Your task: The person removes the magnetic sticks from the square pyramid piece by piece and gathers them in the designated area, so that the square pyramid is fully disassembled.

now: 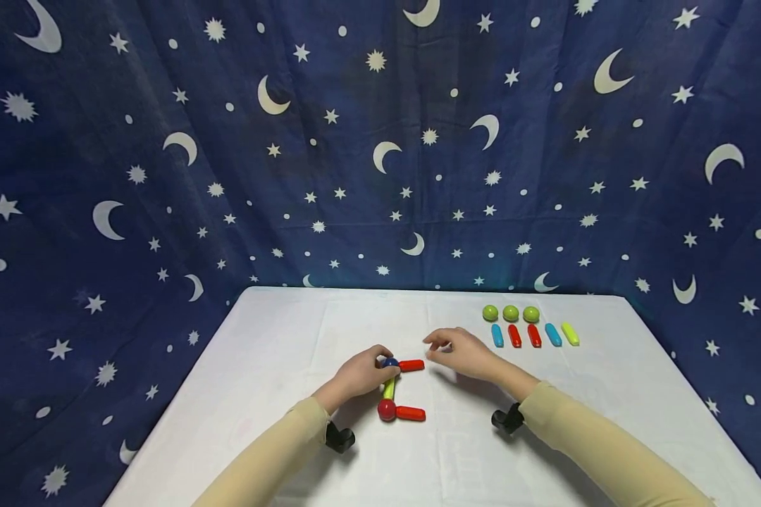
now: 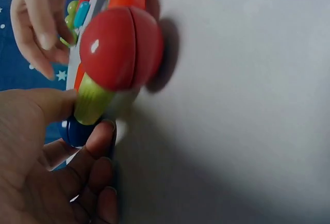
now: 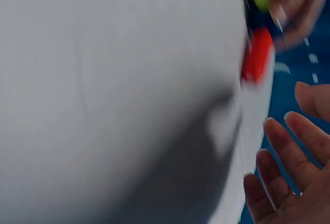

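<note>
I had the left hand [image 1: 359, 374] pinching a glossy blue ball [image 2: 78, 133] on the white-covered bench [image 1: 292, 338], a yellow-green rod [image 1: 389, 389] linking it to a glossy red ball [image 1: 387, 410]; short red rods [image 1: 411, 414] extended from both. Right hand [image 1: 461, 353] was spread, near the blue ball's rod.

Head cam: bright, fairly sharp, soft shadows on tabletop [image 1: 285, 327]. L wrist pic dimmer, small glare spot on red ball [image 2: 119, 48]. R wrist pic dim, blurry, esp. red rod [image 3: 257, 56]; broad dark shadow.
</note>
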Available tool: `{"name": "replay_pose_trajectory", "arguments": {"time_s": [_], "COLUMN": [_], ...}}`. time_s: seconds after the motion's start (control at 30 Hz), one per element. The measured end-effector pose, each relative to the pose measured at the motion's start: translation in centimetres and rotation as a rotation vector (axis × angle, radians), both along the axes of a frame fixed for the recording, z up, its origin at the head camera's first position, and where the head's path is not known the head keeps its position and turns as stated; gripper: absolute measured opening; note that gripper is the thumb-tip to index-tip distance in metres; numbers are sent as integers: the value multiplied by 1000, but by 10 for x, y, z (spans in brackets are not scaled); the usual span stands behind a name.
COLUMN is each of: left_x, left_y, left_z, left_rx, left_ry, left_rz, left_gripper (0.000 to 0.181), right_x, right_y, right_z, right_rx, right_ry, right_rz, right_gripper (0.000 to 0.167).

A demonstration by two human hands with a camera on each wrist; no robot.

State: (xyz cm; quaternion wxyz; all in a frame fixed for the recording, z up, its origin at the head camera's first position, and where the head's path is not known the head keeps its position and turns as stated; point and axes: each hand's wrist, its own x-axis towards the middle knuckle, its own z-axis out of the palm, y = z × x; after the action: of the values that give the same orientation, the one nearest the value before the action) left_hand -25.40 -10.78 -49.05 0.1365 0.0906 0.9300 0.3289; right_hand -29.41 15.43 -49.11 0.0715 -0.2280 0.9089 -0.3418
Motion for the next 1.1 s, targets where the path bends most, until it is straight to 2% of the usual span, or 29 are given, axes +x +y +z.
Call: {"name": "replay_pose_trajectory", "arguments": {"time_s": [0.1,0.23,0.43,0.67,0.93,1.1], "left_x": [-4,-10,-16,-21,-22,-22], "left_y": [5,10,11,10,11,12], "left_z": [-1,-3,-2,-3,-1,0], "left_rx": [17,43,45,47,42,30], "left_ry": [10,6,1,-13,-18,-26], "left_rz": [-23,-44,-78,-97,-109,-101], "left_gripper": [39,34,32,32,31,32], "right_x": [9,14,14,16,15,15], "right_y": [-16,-26,-29,-32,-28,-26], "right_z": [-9,-14,-20,-22,-23,-24], "right_rx": [37,74,82,88,89,83], "right_ry": [-37,-28,0,33,57,40], "right_rz": [25,-16,-37,-62,-28,-14], "right_gripper": [31,28,20,19,17,16]}}
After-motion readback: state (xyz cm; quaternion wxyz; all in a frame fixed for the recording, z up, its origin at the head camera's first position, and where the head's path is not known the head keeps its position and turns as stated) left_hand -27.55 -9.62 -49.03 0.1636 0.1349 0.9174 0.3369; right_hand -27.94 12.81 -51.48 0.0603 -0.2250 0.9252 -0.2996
